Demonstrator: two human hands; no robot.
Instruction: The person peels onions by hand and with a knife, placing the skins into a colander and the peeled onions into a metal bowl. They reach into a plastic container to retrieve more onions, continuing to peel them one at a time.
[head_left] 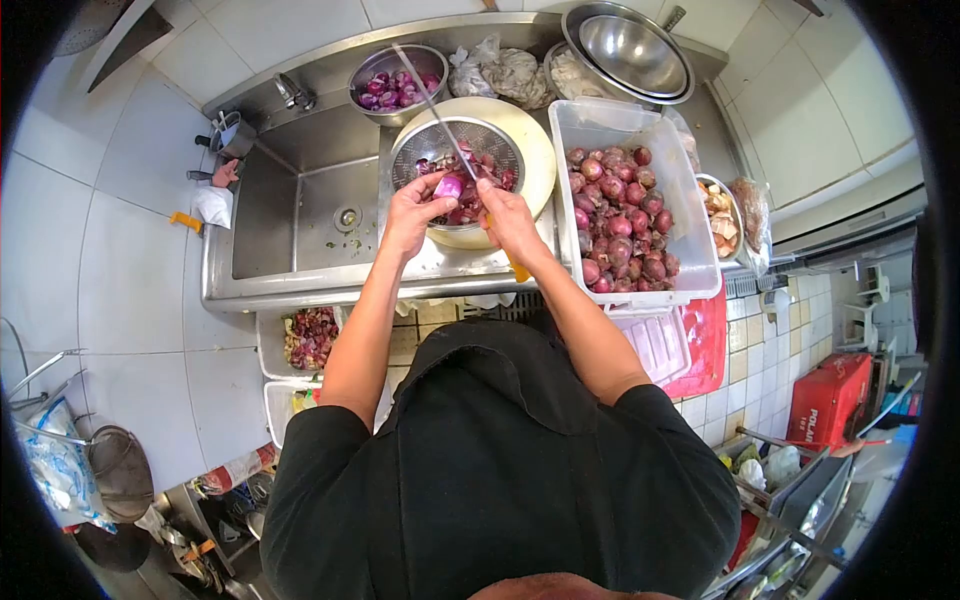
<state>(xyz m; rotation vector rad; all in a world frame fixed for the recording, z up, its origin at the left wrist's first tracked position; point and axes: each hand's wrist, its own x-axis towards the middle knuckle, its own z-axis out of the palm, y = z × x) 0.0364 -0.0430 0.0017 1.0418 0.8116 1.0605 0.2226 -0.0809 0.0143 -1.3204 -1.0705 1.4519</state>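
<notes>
My left hand [413,210] pinches a red onion [449,187], purple and smooth, over a perforated metal colander [500,140]. In my right hand [512,222] is a knife [432,105] with an orange handle, its long blade pointing up and away across the colander. The onion sits close to the lower part of the blade. Red onion skins [478,165] lie in the colander, which overlaps a round cream-coloured board [540,165]. To the right, a clear plastic bin [705,240] holds many unpeeled red onions [620,225].
A metal bowl of peeled onions [400,90] stands behind the sink basin [310,240] and colander. Stacked metal bowls [635,55] are at the back right, beside crumpled plastic bags [505,72]. Below the counter, a white tub [272,345] contains onion scraps. A red crate [828,400] stands farther right.
</notes>
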